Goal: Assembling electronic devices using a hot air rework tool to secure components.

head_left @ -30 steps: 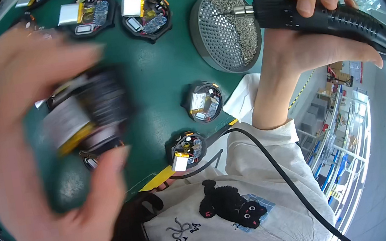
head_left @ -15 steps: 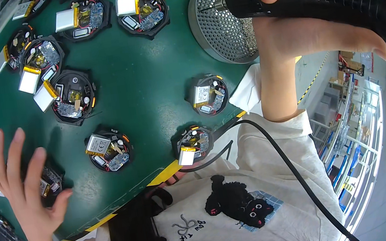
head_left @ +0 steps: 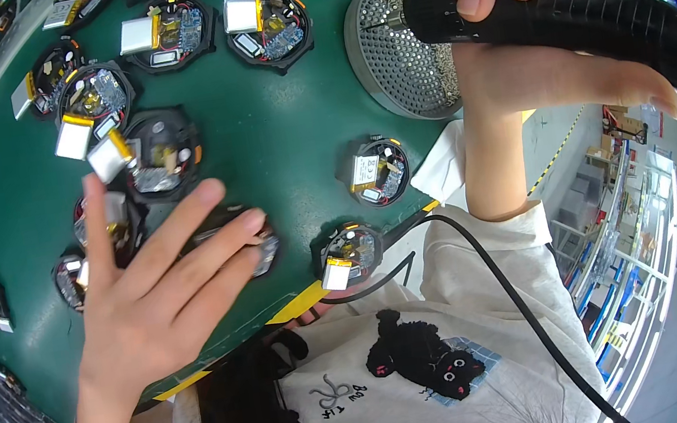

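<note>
My left hand is open, its fingers spread and slightly blurred, over the near left part of the green table. Its fingertips overlap a round black device housing, largely covered; I cannot tell whether they touch it. Beyond the fingers lies another open housing with a silver battery flipped out beside it. My right hand grips a black electric screwdriver. The screwdriver's bit points left, over a round grey screw tray with a perforated plate and loose small screws.
Several more open housings with circuit boards lie at the far left, such as one housing. Two housings sit near the right edge. A white cloth hangs at the corner. A black cable crosses my sleeve.
My left hand has moved right, from the table's left side to over the near housings. The view has shifted slightly. My right hand still holds the screwdriver over the screw tray.
</note>
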The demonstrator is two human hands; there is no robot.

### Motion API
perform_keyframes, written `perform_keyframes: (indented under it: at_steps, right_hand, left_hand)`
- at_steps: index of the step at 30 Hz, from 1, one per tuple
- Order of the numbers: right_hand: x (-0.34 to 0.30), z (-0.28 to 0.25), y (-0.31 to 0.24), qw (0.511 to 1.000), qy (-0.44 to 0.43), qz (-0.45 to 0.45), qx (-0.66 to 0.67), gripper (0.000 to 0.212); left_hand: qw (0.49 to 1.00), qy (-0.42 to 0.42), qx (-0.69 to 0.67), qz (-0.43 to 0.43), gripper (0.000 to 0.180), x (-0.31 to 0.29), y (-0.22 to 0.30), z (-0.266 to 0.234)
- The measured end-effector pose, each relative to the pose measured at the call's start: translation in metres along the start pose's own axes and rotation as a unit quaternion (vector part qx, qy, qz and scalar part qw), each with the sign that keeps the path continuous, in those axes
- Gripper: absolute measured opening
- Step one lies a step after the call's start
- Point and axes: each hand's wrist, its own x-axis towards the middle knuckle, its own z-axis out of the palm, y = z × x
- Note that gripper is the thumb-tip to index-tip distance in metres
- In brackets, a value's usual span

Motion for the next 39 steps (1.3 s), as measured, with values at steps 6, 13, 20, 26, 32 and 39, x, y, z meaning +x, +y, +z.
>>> perform_keyframes:
  at_steps: [6,13,20,26,32,39]
  right_hand:
    - [-0.002,-0.001,-0.002,1.0,-0.012,0.001,0.002,0.097]
    - [-0.007,0.001,-0.02,1.0,-0.002,0.007,0.008,0.099]
    - [-0.003,0.018,-0.051,0.993,0.065,0.022,0.095,0.085]
    - [-0.002,0.023,-0.058,0.981,-0.048,0.119,0.147,0.085]
    - [-0.003,0.027,-0.048,0.974,-0.122,0.118,0.153,0.083]
    - [-0.01,0.033,-0.046,0.968,-0.174,0.099,0.151,0.089]
  left_hand:
    - [0.992,0.105,-0.008,-0.069,0.045,0.037,0.017,0.018]
    - [0.987,0.157,-0.018,-0.025,0.046,0.065,0.026,0.028]
    - [0.985,0.172,0.003,-0.014,0.046,0.066,0.029,0.025]
    - [0.986,0.163,-0.042,-0.015,0.048,0.064,0.03,0.028]
    - [0.984,0.169,-0.055,-0.008,0.051,0.062,0.03,0.032]
    - [0.983,0.17,-0.073,-0.017,0.052,0.064,0.039,0.035]
